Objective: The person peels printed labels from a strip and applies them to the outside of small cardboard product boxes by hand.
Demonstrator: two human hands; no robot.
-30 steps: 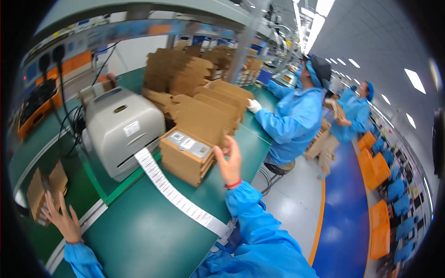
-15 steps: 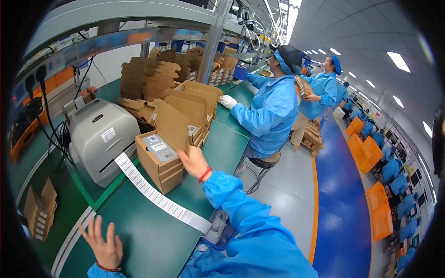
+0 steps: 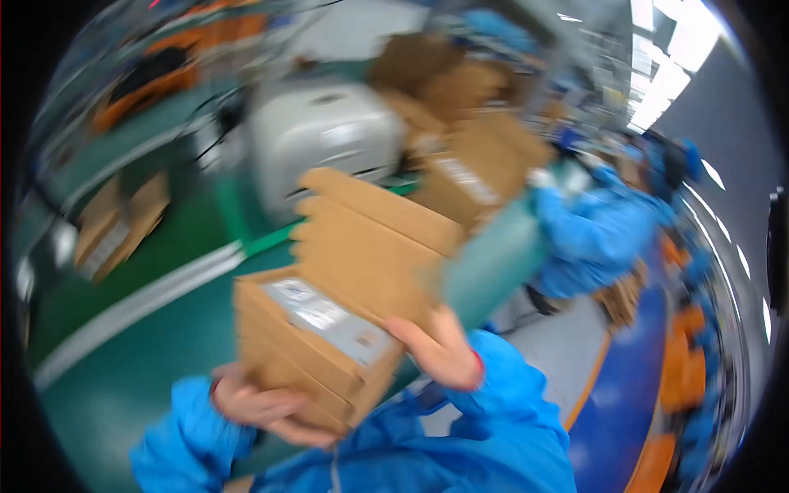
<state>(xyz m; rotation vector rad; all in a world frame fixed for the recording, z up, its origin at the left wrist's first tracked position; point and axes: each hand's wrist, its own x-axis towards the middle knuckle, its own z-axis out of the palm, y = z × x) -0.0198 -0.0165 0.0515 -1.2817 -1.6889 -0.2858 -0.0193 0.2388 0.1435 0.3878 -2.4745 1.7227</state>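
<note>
The box (image 3: 283, 349) has been raised from the green surface (image 3: 107, 411) beside the printer (image 3: 329, 135) and is now supported in front of the body, lid (image 3: 374, 242) open. The left hand (image 3: 263, 404) has closed its fingers around the near lower side; the right hand (image 3: 444, 352) pinches the right edge near the lid. Handling is therefore two-handed, with the grey unit (image 3: 329, 320) exposed.

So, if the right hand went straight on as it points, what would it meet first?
The open cardboard box: the right hand seems to touch its edge. Beyond that, probably the raised lid or the grey item inside, though blur leaves depth unclear.
</note>
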